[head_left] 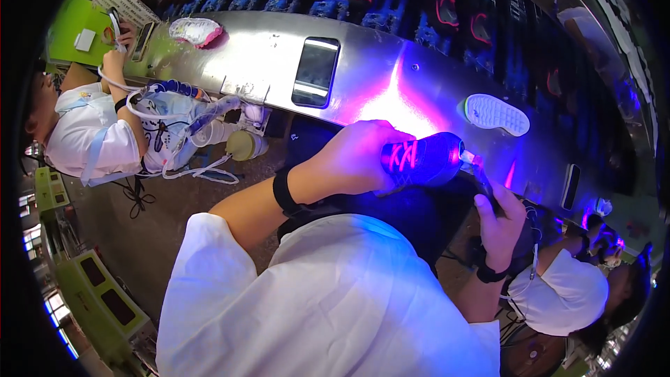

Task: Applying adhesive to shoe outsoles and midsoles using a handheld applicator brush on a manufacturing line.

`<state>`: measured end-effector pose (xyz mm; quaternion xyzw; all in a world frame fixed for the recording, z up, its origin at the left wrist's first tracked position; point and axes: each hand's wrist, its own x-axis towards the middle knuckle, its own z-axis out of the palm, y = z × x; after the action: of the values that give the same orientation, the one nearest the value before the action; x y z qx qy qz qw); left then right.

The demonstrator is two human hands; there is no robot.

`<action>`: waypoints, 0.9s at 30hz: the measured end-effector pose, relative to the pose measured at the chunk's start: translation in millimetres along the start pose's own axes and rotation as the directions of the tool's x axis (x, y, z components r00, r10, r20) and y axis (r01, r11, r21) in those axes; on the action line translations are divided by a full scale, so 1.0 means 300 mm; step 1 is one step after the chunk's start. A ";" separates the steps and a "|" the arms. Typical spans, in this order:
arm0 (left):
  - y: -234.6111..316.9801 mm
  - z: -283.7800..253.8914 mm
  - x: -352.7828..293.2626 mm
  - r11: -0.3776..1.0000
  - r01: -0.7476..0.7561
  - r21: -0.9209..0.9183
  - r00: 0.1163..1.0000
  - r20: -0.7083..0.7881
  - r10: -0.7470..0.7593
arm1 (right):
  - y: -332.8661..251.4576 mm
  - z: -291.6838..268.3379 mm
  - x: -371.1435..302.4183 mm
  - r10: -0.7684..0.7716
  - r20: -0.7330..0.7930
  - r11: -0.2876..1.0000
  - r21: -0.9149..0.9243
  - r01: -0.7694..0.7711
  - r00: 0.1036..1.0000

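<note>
Dark shoe (434, 160) (pink laces up), crosswise, slim dark tool (481, 174), pale tip at shoe's right end

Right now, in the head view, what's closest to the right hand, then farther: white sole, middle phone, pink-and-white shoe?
1. White sole: right side, beyond the right hand.
2. Middle phone: left of the sole.
3. Pink-and-white shoe: farther left.
</note>
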<state>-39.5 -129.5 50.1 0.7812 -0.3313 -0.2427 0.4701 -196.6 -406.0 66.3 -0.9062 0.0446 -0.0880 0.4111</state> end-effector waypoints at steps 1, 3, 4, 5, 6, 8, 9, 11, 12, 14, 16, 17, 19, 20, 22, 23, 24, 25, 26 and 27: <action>0.002 -0.004 0.002 0.994 0.047 -0.097 0.997 0.058 -0.041 | 0.030 0.028 -0.027 0.199 0.001 0.954 0.229 -0.194 0.980; -0.031 0.036 -0.006 0.958 0.036 -0.286 0.999 0.050 -0.023 | 0.041 0.043 -0.039 0.384 0.035 0.821 0.444 -0.358 0.923; -0.042 0.051 -0.007 0.886 0.035 -0.461 0.999 0.044 -0.017 | 0.019 0.050 -0.031 0.409 0.087 0.791 0.462 -0.400 0.908; -0.049 0.055 -0.009 0.889 0.026 -0.458 0.999 0.051 -0.003 | 0.005 0.052 -0.025 0.433 0.137 0.759 0.478 -0.442 0.891; -0.028 0.042 -0.006 0.843 0.152 -0.516 0.985 0.146 -0.089 | 0.006 0.042 -0.011 0.399 0.124 0.792 0.453 -0.409 0.909; -0.016 0.039 0.002 0.835 0.202 -0.511 0.970 0.220 -0.099 | -0.006 0.031 0.018 0.404 0.056 0.811 0.440 -0.386 0.913; -0.001 0.035 0.004 0.842 0.195 -0.503 0.968 0.238 -0.082 | -0.016 0.025 0.038 0.393 0.016 0.830 0.425 -0.362 0.920; 0.038 0.023 0.006 0.681 0.470 -0.561 0.875 0.397 -0.278 | -0.022 0.010 0.059 0.414 0.018 0.828 0.408 -0.385 0.910; 0.039 0.023 0.011 0.651 0.491 -0.579 0.862 0.433 -0.265 | -0.009 0.008 0.063 0.368 0.054 0.834 0.421 -0.355 0.928; 0.013 0.057 0.019 0.697 0.364 -0.618 0.917 0.368 -0.152 | 0.035 0.006 0.053 0.240 0.075 0.879 0.406 -0.250 0.968; 0.011 0.067 0.025 0.736 0.234 -0.636 0.956 0.288 -0.055 | 0.055 -0.003 0.037 0.224 0.085 0.880 0.410 -0.239 0.971; 0.016 0.070 0.031 0.743 0.231 -0.628 0.956 0.289 -0.053 | 0.063 -0.005 0.030 0.210 0.107 0.882 0.407 -0.236 0.972; 0.026 0.089 0.043 0.682 0.266 -0.681 0.950 0.304 -0.067 | 0.075 -0.003 0.005 0.250 0.096 0.870 0.414 -0.267 0.964; 0.027 0.102 0.046 0.686 0.265 -0.678 0.949 0.308 -0.063 | 0.079 -0.001 -0.008 0.289 0.094 0.857 0.418 -0.301 0.953; 0.025 0.126 0.046 0.596 0.344 -0.726 0.935 0.326 -0.143 | 0.065 0.021 -0.026 0.310 0.076 0.859 0.406 -0.313 0.948; 0.022 0.133 0.049 0.599 0.343 -0.724 0.935 0.325 -0.142 | 0.062 0.026 -0.043 0.332 0.062 0.860 0.389 -0.329 0.941; 0.023 0.136 0.049 0.617 0.379 -0.689 0.922 0.342 -0.185 | 0.088 0.047 -0.082 0.346 0.036 0.863 0.381 -0.333 0.937; 0.024 0.142 0.055 0.632 0.415 -0.655 0.907 0.356 -0.226 | 0.109 0.050 -0.118 0.346 0.034 0.864 0.378 -0.333 0.937; 0.038 0.145 0.064 0.631 0.413 -0.656 0.907 0.357 -0.223 | 0.130 0.043 -0.154 0.374 0.085 0.856 0.352 -0.379 0.924; 0.058 0.147 0.070 0.605 0.436 -0.666 0.898 0.366 -0.243 | 0.138 0.037 -0.181 0.406 0.136 0.844 0.324 -0.427 0.904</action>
<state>-61.1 -176.4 44.9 0.5392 -0.1040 -0.5320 0.6446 -247.9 -416.8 21.3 -0.7906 0.2111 0.0252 0.5743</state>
